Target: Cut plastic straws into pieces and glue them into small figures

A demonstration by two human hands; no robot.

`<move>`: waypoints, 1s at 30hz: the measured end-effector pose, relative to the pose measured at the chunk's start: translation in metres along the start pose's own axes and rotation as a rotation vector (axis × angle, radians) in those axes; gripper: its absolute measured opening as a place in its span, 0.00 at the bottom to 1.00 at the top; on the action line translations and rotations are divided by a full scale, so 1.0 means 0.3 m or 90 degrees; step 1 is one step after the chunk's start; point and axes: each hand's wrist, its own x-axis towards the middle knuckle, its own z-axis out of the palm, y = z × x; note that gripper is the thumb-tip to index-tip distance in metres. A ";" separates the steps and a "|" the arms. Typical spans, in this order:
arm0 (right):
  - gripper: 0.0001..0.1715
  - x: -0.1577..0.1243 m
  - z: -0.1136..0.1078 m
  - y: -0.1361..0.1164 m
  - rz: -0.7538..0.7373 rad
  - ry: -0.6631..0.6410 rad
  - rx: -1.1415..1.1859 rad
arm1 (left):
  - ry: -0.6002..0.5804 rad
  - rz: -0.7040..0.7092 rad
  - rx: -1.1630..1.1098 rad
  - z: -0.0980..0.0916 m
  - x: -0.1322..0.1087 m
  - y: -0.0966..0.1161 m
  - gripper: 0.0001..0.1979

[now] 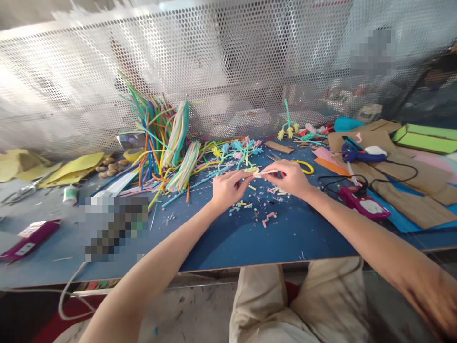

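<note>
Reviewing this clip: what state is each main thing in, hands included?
Left hand: grip closed on the pale twisted pipe cleaner.
Right hand: grip closed on the same piece.
Glue gun: lying on cardboard.
Purple power strip near it: black plug inserted.
Yellow-handled scissors: lying on the blue bench; open or shut unclear.
Tall pipe cleaner bundle: leaning.
Yellow-tipped sprig: stem pointing up.
Pipe cleaner offcuts: scattered.

Pipe cleaners (183, 136) left; glue gun (359, 155) right; mesh panel (200, 62) behind.

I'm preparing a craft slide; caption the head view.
Left hand and right hand pinch a pale pipe cleaner above a blue tabletop.
</note>
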 end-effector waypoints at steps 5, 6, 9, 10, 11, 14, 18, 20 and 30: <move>0.16 0.001 0.001 0.002 0.008 0.014 -0.029 | -0.013 -0.003 0.007 -0.004 0.000 0.000 0.10; 0.18 0.001 -0.001 0.005 0.005 0.012 -0.040 | -0.017 -0.003 0.010 -0.005 0.000 0.000 0.10; 0.18 -0.001 -0.011 0.017 0.008 -0.014 -0.048 | -0.018 -0.008 0.021 -0.004 0.002 0.000 0.11; 0.17 -0.001 -0.016 0.023 0.021 -0.023 -0.044 | -0.016 -0.012 0.027 -0.003 0.003 -0.002 0.11; 0.16 -0.001 -0.020 0.030 0.040 -0.029 -0.037 | -0.014 -0.016 0.033 -0.002 0.003 -0.004 0.11; 0.14 0.001 -0.030 0.057 0.115 -0.005 -0.011 | -0.034 -0.009 0.037 -0.003 0.006 -0.015 0.11; 0.17 0.000 -0.029 0.100 0.178 0.040 0.037 | -0.158 0.073 -0.013 -0.003 0.012 -0.028 0.12; 0.19 -0.002 -0.024 0.115 0.209 0.050 0.082 | -0.251 0.122 -0.061 0.004 0.014 -0.034 0.14; 0.25 0.012 -0.035 0.055 0.343 -0.109 0.640 | -0.346 0.133 -0.188 0.037 0.007 -0.043 0.13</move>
